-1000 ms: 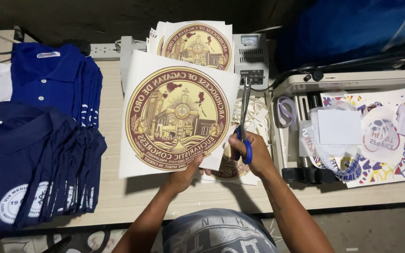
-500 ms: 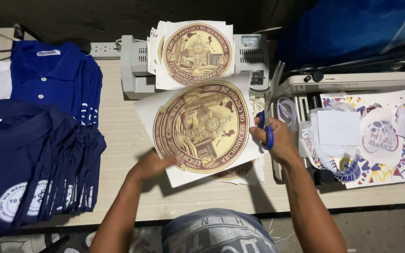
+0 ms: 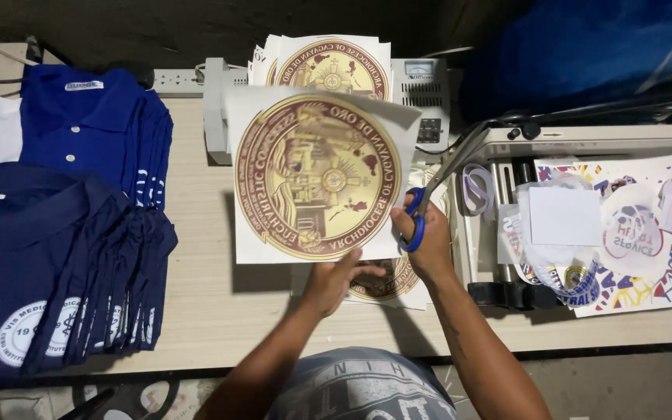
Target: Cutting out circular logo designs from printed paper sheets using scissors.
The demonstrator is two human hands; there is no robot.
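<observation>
Gold round emblem sheet (image 3: 316, 175), edges white, uncut.

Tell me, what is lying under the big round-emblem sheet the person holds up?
Under the sheet lies another printed emblem sheet, only its lower part showing past the left hand. The wooden table shows beside it. The rest is covered.

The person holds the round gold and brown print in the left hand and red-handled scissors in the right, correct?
Not quite: the head view shows the scissors in the right hand have blue handles. The left hand does hold the round gold and brown print.
</observation>
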